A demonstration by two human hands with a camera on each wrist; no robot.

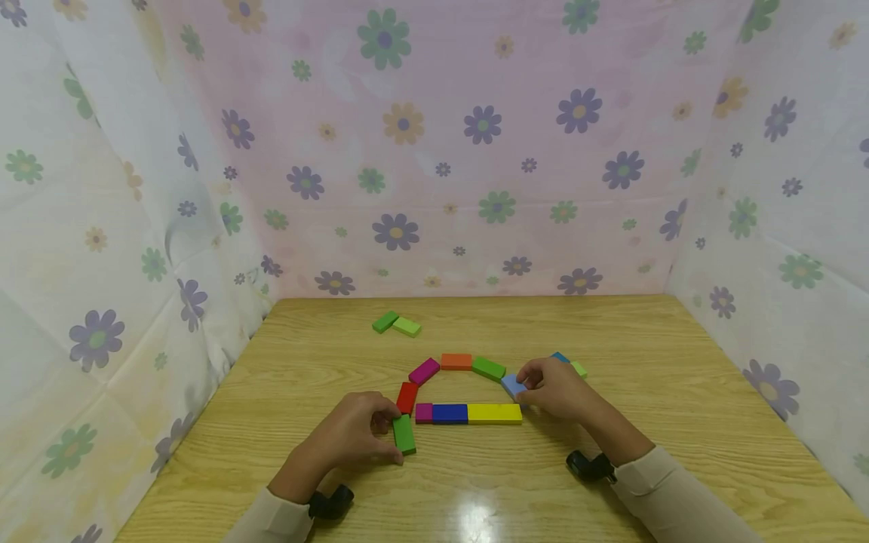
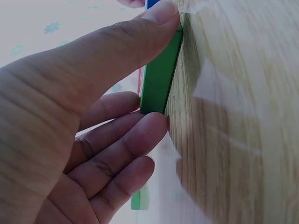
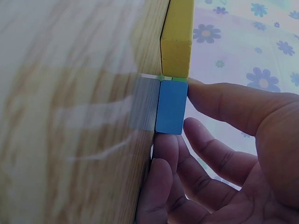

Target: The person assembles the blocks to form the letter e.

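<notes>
My left hand (image 1: pixel 354 430) pinches a green block (image 1: pixel 403 435) lying flat at the left end of a curve of blocks. In the left wrist view, the thumb is at one end of that green block (image 2: pixel 159 81) and fingertips are at the other. My right hand (image 1: pixel 558 388) grips a light blue block (image 1: pixel 514 387) at the curve's right end. In the right wrist view, the thumb and fingers are around the blue block (image 3: pixel 172 107), beside the end of a yellow block (image 3: pixel 176 58). Between the hands, the curve continues with red (image 1: pixel 407 397), magenta (image 1: pixel 424 371), orange (image 1: pixel 456 362) and green (image 1: pixel 489 368) blocks.
Under the curve runs a straight row of a purple block (image 1: pixel 424 413), a dark blue block (image 1: pixel 450 414) and a yellow block (image 1: pixel 494 414). Two green blocks (image 1: pixel 407 326) lie at the back left. Behind the right hand are a blue block (image 1: pixel 560 357) and a lime block (image 1: pixel 578 369).
</notes>
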